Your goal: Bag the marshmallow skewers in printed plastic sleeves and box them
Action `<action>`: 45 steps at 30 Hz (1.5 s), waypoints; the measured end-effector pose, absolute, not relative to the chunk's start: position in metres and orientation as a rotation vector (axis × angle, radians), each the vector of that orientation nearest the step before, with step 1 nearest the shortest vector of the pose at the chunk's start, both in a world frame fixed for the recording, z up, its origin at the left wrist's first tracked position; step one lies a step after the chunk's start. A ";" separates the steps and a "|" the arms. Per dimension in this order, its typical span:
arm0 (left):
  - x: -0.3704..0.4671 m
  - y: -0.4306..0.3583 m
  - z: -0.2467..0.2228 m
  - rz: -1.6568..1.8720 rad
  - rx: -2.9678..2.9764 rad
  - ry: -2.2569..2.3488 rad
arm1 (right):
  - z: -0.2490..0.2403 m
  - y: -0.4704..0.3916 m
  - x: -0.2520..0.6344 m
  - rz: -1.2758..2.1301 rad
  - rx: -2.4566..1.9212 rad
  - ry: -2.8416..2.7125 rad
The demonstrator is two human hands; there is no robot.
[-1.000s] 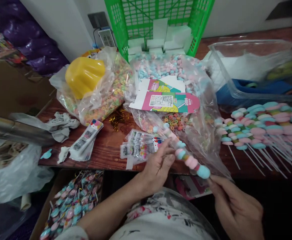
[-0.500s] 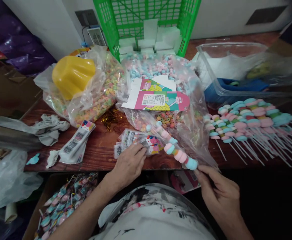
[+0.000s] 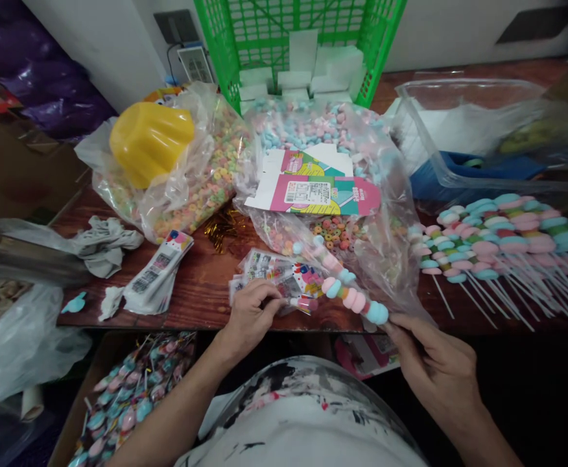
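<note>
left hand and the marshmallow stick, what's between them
The head view shows a printed clear bag at the fingertips of the left hand, then a narrow strip of bare tabletop before the marshmallow stick.

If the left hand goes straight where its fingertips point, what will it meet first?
Beyond the clear printed plastic wrapper it pinches, the left hand would probably meet the pink and blue candy skewer in the right hand; depth is unclear.

Dim, greyish light; soft glare on the yellow plastic [image 3: 150,144]; edges stretched and blurry, lower right dark.
</note>
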State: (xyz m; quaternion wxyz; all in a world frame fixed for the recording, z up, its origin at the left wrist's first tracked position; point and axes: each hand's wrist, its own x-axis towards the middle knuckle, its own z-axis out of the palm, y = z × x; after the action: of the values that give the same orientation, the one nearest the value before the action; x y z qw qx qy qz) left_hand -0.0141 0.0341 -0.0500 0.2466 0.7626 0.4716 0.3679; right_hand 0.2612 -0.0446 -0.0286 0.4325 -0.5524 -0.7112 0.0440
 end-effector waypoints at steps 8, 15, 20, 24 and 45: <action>-0.023 0.038 -0.049 0.916 1.923 1.279 | -0.020 -0.045 0.254 0.219 -1.304 -1.803; -0.024 0.037 -0.051 0.958 1.954 1.233 | -0.020 -0.039 0.255 0.142 -1.271 -1.898; -0.022 0.035 -0.047 0.995 2.031 1.195 | -0.016 -0.034 0.261 0.113 -1.271 -2.142; -0.021 0.034 -0.051 1.017 2.180 1.129 | -0.009 -0.032 0.260 0.047 -1.260 -2.263; 0.010 0.029 -0.017 0.331 2.608 0.983 | 0.021 -0.025 0.252 -0.350 -1.079 -2.393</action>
State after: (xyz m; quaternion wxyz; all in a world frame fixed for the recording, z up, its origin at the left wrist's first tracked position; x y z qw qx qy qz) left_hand 0.0096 0.0293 -0.0172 0.1667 0.9162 0.3453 0.1164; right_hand 0.2518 -0.0254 0.0215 0.2443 -0.3952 -0.8762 -0.1282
